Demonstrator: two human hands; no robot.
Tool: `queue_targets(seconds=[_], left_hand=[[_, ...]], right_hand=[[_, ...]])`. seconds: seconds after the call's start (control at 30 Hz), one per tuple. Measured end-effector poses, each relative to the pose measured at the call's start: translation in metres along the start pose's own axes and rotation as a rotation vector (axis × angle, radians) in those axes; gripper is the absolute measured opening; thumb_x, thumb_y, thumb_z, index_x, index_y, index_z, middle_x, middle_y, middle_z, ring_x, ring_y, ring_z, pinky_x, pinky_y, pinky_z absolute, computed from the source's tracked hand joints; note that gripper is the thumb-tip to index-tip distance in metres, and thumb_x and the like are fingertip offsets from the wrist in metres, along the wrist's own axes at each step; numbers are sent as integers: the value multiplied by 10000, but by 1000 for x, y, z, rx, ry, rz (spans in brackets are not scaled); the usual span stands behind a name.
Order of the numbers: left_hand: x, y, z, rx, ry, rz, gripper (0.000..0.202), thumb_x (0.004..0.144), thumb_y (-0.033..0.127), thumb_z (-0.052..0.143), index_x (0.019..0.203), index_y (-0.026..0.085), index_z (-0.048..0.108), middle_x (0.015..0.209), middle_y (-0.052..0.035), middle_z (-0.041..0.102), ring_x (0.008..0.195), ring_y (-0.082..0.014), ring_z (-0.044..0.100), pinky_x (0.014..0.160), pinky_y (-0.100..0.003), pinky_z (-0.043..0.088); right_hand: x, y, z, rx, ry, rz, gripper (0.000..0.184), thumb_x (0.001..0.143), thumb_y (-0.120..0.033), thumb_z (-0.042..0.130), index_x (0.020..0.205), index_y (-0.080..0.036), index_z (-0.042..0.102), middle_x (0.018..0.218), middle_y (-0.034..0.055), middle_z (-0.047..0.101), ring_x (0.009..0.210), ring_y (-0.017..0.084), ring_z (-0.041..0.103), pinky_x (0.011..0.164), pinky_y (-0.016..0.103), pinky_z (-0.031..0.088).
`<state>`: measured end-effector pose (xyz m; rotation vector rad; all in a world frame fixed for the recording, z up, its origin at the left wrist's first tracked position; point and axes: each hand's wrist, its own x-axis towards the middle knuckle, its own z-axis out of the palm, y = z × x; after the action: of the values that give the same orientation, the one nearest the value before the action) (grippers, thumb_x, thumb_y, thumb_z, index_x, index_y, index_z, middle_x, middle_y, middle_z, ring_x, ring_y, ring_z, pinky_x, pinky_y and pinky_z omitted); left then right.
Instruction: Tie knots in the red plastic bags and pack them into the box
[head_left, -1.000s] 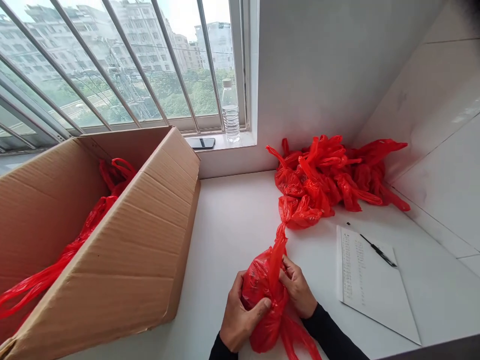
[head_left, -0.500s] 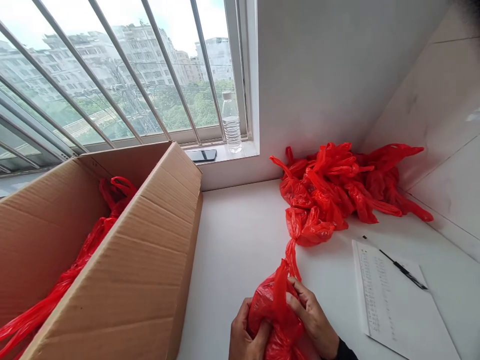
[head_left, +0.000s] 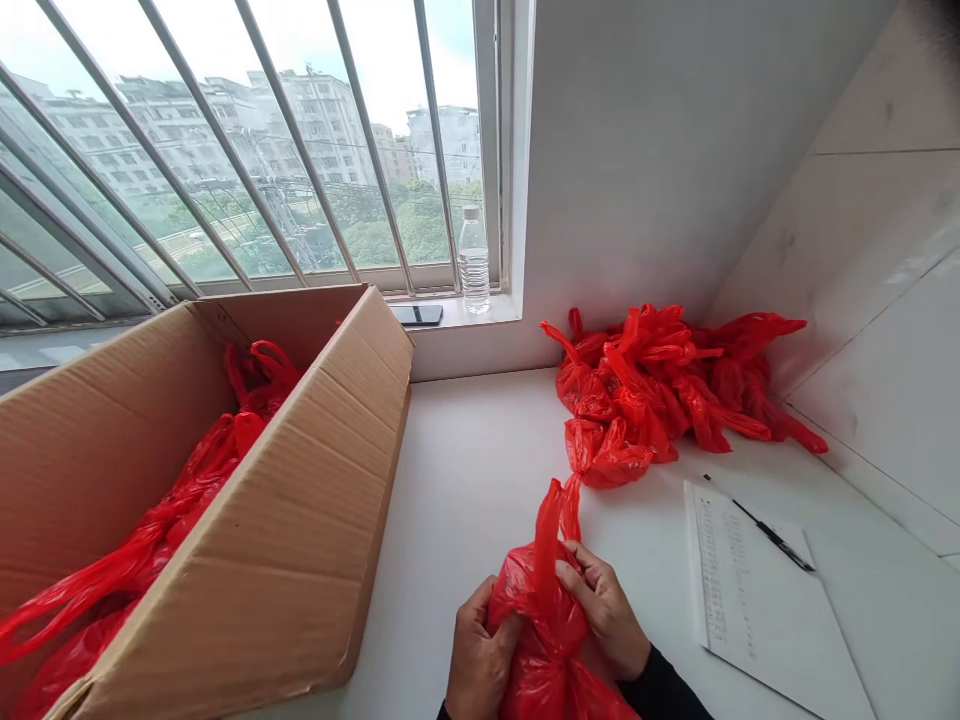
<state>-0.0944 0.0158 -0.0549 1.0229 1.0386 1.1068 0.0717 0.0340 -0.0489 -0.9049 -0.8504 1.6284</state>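
Between my hands is a filled red plastic bag (head_left: 551, 640), knotted near its middle, with one handle loop standing up at its far end. My left hand (head_left: 480, 650) grips its left side, thumb pressed on the plastic. On the other side my right hand (head_left: 604, 610) pinches the bag near the upright handle. What the bag contains is hidden. Just beyond it, another tied red bag (head_left: 611, 455) lies at the front of a pile of red bags (head_left: 667, 375) against the wall.
At left a tall open cardboard box (head_left: 300, 520) holds more red bags (head_left: 195, 480). A sheet of paper (head_left: 765, 610) with handwritten columns lies at right, a black pen (head_left: 780, 545) on it. On the windowsill are a phone (head_left: 420, 316) and a clear water bottle (head_left: 474, 265).
The camera view has shifted, so more of the box's inside shows. Both hands keep hold of the red bag, and its knot has come further into view.
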Motion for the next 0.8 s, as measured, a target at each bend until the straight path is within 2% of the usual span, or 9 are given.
queue_targets(seconds=[0.17,0.33,0.5,0.6,0.67,0.73,0.8], left_hand=[[-1,10,1,-11,-89,59,484,780,360,744,1206,203,579,1127,-73,683,974,-243,644,912,-353,506],[1,8,2,24,-49,78,425,802,294,721,1190,201,575,1155,-80,667,1044,-249,629,945,-360,491],[-2,6,4,28,72,51,306,820,272,666,1113,196,615,1053,-63,688,944,-225,640,898,-342,506],[-7,0,3,47,103,43,237,789,269,653,1012,191,643,916,-45,683,820,-204,622,791,-301,513],[-8,-8,1,69,111,18,213,738,276,670,932,189,655,814,-29,661,717,-185,585,696,-279,499],[-7,-19,-1,99,125,-16,218,666,275,699,865,193,661,704,-5,614,620,-162,524,610,-265,464],[-5,-28,-3,132,152,-46,222,612,274,717,813,200,662,626,14,553,560,-143,453,558,-261,423]], right_hand=[[10,-4,11,155,68,-43,268,863,-437,697,996,-209,654,916,29,729,804,198,670,745,297,533],[18,-6,13,128,77,-36,289,857,-432,706,1030,-202,682,955,42,739,821,188,680,773,285,542],[18,-17,14,25,-25,13,357,873,-446,684,1151,-224,659,1132,68,717,969,222,680,890,328,531],[12,-8,9,-59,-48,84,438,863,-453,694,1242,-245,622,1217,80,693,1051,246,670,920,349,534],[8,7,0,-95,24,163,493,814,-520,717,1214,-244,638,1149,87,726,1008,275,696,863,364,566],[7,24,-14,-145,146,232,581,696,-618,762,1114,-223,681,1011,100,766,910,322,728,771,388,597],[7,38,-29,-252,241,244,607,615,-676,770,1010,-218,716,883,104,780,846,357,741,704,399,609]])
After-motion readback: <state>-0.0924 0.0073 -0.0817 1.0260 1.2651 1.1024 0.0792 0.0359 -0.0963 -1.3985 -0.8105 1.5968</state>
